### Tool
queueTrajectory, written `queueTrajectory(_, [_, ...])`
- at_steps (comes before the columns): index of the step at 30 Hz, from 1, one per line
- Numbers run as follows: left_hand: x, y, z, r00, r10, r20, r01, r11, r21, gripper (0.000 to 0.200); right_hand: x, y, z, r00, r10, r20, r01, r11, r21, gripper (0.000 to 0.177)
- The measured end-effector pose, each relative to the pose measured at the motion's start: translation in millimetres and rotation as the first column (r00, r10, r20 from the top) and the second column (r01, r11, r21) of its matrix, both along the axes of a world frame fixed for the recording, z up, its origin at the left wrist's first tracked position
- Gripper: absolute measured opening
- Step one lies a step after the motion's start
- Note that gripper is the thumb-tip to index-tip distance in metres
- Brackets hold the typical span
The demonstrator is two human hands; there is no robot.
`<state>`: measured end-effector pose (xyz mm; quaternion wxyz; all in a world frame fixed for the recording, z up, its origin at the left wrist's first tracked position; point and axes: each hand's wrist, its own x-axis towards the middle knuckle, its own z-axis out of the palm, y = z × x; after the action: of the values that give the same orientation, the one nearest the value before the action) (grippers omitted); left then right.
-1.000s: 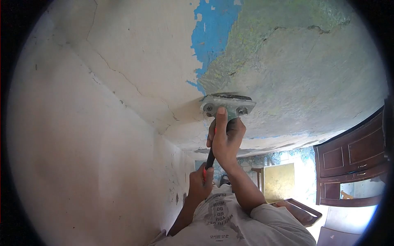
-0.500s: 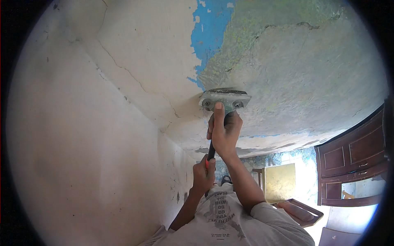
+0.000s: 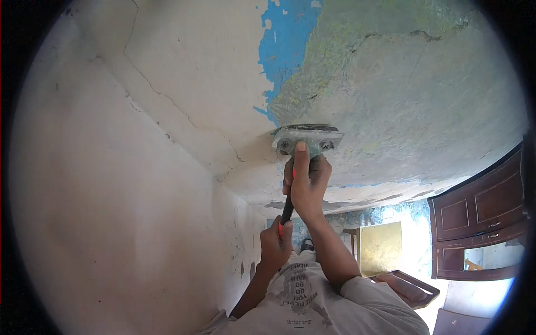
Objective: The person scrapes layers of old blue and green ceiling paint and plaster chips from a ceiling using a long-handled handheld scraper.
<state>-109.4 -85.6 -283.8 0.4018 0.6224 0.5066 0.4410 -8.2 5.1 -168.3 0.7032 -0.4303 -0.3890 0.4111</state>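
Note:
A wide scraper (image 3: 307, 142) with a dusty metal head, two screws and a black and red handle lies against the wall (image 3: 391, 100), at the lower end of a blue paint patch (image 3: 282, 50). My right hand (image 3: 308, 178) is wrapped round the upper handle, its thumb pressed on the head. Lower down, my left hand (image 3: 276, 244) grips the end of the same handle. Cream paint covers the wall left of the blue patch, and bare grey-green plaster shows to the right.
A plain wall (image 3: 123, 212) meets the worked wall in a corner at the left. At the right are a dark wooden cabinet (image 3: 480, 201), a yellowish panel (image 3: 381, 249) and a brown-framed piece of furniture (image 3: 427, 290). Cracks run through the cream paint.
The scraper and my right hand have shifted slightly down and to the right. My left hand has moved slightly lower and still holds the handle.

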Motion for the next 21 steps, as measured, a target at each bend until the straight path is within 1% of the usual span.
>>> queueTrajectory(1, [-0.3,-1.6,0.9,1.000,0.007,-0.002,-0.007,1.000,-0.005,0.029,-0.9,-0.8,1.4,1.000,0.000,-0.003,0.000,1.000,-0.018,0.047])
queueTrajectory(2, [-0.8,-1.3,1.4,1.000,0.015,-0.005,-0.015,1.000,-0.007,0.029,0.4,0.3,-1.1,1.000,0.021,-0.009,-0.021,1.000,-0.001,0.047])
queueTrajectory(4, [-0.5,3.3,0.9,0.997,0.036,-0.063,-0.032,0.998,0.051,0.030,4.6,2.7,-7.6,0.998,0.060,-0.022,-0.059,0.998,0.035,0.049])
queueTrajectory(5, [0.6,4.8,0.3,0.995,0.047,-0.090,-0.040,0.996,0.079,0.030,6.6,2.5,-6.8,0.998,0.053,-0.018,-0.052,0.998,0.048,0.049])
queueTrajectory(7, [3.7,6.6,-1.1,0.997,0.045,-0.062,-0.041,0.996,0.075,0.031,10.9,3.6,-4.0,0.999,0.039,-0.009,-0.038,0.996,0.077,0.049])
queueTrajectory(11, [6.5,6.6,4.7,0.999,0.042,0.035,-0.042,0.999,0.003,0.031,8.4,2.9,-0.6,1.000,0.019,0.005,-0.019,0.999,0.035,0.048])
queueTrajectory(14, [3.0,6.1,-1.9,0.998,0.061,-0.001,-0.061,0.996,0.058,0.030,3.2,1.6,0.7,1.000,-0.011,0.001,0.010,1.000,0.023,0.048])
queueTrajectory(17, [-2.9,3.9,-2.9,0.999,0.041,-0.026,-0.040,0.999,0.034,0.030,1.0,0.9,4.2,0.999,-0.025,-0.021,0.026,1.000,0.015,0.047])
queueTrajectory(19, [-4.9,1.2,7.9,0.999,0.038,-0.032,-0.038,0.999,0.008,0.030,1.5,0.8,0.4,1.000,-0.015,-0.019,0.015,1.000,0.017,0.047])
queueTrajectory(21, [-7.1,-4.0,18.4,0.998,0.039,-0.043,-0.040,0.999,-0.013,0.030,1.1,-1.2,8.1,0.999,-0.011,-0.049,0.010,1.000,-0.018,0.048])
